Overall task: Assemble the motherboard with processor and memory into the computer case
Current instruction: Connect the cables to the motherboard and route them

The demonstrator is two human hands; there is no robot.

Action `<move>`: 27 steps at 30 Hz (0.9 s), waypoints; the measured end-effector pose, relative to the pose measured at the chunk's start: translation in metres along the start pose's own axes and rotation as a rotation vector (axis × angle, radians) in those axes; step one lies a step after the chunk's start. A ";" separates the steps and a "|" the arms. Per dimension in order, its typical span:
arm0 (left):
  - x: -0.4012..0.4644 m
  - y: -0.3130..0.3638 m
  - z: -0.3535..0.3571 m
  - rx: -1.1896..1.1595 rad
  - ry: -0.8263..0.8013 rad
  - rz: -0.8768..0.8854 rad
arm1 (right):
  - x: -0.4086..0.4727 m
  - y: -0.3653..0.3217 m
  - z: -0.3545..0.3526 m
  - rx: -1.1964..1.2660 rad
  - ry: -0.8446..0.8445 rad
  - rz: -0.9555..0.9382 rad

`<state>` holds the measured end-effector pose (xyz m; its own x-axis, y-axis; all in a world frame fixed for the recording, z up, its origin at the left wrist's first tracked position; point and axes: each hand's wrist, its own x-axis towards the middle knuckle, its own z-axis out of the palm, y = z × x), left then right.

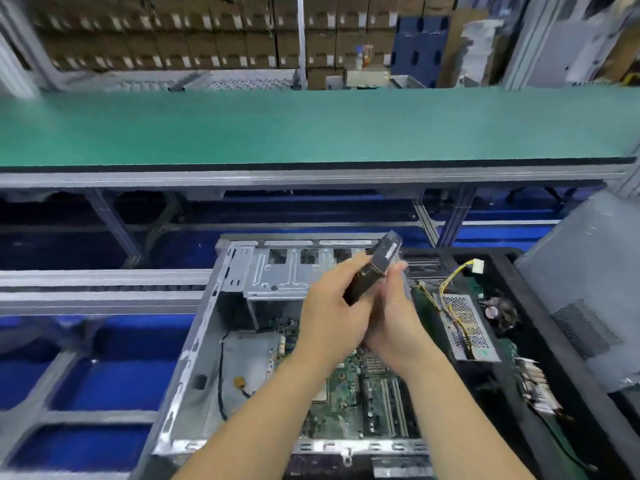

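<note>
An open grey metal computer case lies on its side in front of me. A green motherboard sits inside it, with memory slots on its right part. Above the case, my left hand and my right hand together hold a dark, flat rectangular part tilted on edge. The left hand's fingers are curled round its lower left side; the right hand grips its right edge. The part is blurred, so what it is cannot be told.
A black tray to the right holds a perforated metal box with yellow wires and circuit boards. A grey case panel leans at far right. A green conveyor belt runs behind; blue bins lie below left.
</note>
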<state>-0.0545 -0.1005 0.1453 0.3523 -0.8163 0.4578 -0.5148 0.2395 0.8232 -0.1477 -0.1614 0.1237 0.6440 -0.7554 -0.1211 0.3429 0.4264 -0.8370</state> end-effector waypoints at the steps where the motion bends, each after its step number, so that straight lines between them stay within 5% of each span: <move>1: -0.004 -0.005 -0.006 0.096 -0.005 0.052 | -0.002 0.003 0.003 0.121 -0.031 0.019; 4: -0.015 -0.031 -0.030 0.460 -0.162 0.383 | -0.005 0.012 0.002 0.363 -0.057 0.077; 6: -0.017 -0.043 -0.046 0.549 -0.348 0.455 | -0.005 0.026 -0.003 0.339 -0.004 0.146; 9: -0.021 -0.049 -0.055 0.400 -0.474 0.174 | -0.012 0.042 -0.008 0.274 0.086 0.194; 13: -0.027 -0.062 -0.054 0.245 -0.089 -0.324 | -0.016 0.037 -0.012 0.157 0.118 0.293; 17: -0.028 -0.083 -0.058 0.082 -0.345 -0.743 | -0.014 0.036 -0.019 0.096 0.297 0.439; 21: -0.037 -0.096 -0.067 -0.222 -0.389 -1.062 | -0.017 0.041 -0.026 0.221 0.410 0.539; 27: -0.046 -0.101 -0.059 -0.366 -0.574 -1.096 | -0.010 0.051 -0.026 0.184 0.584 0.390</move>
<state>0.0270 -0.0563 0.0611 0.0205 -0.7635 -0.6455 0.1030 -0.6405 0.7610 -0.1544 -0.1450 0.0687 0.2903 -0.6519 -0.7005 0.3054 0.7569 -0.5778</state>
